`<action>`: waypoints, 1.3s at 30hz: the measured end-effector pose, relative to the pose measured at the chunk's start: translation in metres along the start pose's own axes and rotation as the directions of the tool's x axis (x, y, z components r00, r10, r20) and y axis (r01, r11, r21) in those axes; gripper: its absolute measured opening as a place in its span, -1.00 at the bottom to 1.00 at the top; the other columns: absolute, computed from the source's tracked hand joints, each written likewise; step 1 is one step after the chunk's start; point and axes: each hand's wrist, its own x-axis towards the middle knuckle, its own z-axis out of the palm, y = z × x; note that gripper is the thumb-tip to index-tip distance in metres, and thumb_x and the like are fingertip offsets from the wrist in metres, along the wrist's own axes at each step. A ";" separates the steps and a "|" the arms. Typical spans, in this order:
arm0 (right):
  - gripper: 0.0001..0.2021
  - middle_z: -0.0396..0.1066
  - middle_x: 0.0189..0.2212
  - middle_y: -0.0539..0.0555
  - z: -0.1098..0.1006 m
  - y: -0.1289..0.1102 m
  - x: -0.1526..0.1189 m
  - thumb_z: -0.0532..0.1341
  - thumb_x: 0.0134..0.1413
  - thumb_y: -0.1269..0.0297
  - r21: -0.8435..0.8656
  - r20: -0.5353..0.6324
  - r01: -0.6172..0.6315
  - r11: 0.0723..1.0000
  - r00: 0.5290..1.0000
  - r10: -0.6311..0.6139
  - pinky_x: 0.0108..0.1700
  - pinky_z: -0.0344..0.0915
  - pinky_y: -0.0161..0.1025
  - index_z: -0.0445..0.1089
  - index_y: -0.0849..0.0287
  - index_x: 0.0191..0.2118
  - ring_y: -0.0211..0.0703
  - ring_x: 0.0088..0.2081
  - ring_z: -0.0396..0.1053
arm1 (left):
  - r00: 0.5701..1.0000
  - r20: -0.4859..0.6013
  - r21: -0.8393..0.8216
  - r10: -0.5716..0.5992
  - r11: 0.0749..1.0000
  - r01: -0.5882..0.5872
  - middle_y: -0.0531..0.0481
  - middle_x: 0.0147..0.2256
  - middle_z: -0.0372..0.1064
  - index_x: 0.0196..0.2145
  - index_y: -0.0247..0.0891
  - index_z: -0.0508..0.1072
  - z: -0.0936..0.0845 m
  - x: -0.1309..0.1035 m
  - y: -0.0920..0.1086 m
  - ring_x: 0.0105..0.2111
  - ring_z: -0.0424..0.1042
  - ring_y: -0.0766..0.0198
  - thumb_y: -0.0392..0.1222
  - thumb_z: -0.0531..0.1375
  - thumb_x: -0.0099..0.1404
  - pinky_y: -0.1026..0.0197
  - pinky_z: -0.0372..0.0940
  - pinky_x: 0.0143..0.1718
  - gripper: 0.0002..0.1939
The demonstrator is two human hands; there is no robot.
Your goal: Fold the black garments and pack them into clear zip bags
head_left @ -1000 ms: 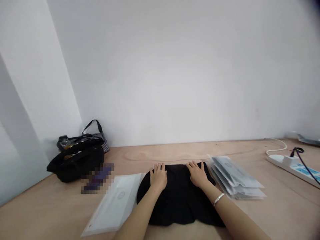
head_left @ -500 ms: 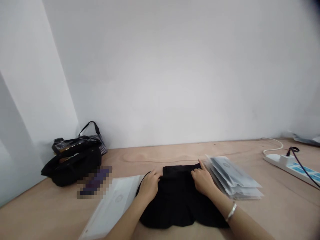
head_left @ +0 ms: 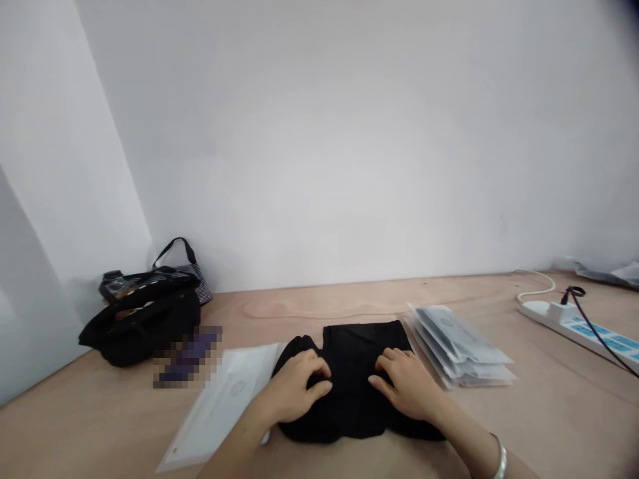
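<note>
A black garment [head_left: 354, 399], perhaps shorts or a skirt, lies flattened on the wooden table with its straight waist edge away from me. My left hand [head_left: 300, 386] rests on its left part, fingers bent and thumb held apart. On the right part lies my right hand [head_left: 405, 382], also open, with the thumb spread from the curved fingers. Neither hand is visibly pinching the cloth. A frosted clear zip bag [head_left: 224, 406] lies flat just left of the garment, partly behind my left arm. To the right, a stack of similar bags [head_left: 459, 349] holds something greyish.
A black bag [head_left: 150, 329] stands at the left by the wall, with a striped bag [head_left: 202, 283] behind it. A blurred-out dark item [head_left: 192, 356] lies nearby. At right are a white power strip [head_left: 594, 332] with plugged-in cables and a grey plastic package [head_left: 609, 273].
Both hands have come off the waist edge and moved nearer to me onto the middle of the garment. More of its top panel shows, standing taller than before.
</note>
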 end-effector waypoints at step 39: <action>-0.22 -0.40 0.25 0.11 0.024 0.013 -0.001 0.01 -0.17 -0.32 0.177 0.314 0.127 0.976 0.933 -0.178 -0.02 -0.62 0.43 -0.20 -0.21 0.20 0.28 0.20 -0.54 | 0.978 0.104 0.149 -0.180 0.975 0.164 -0.02 0.24 -0.26 0.18 0.06 -0.11 0.060 0.022 -0.009 0.21 -0.29 -0.05 0.24 -0.14 0.23 -0.23 -0.32 0.11 -0.39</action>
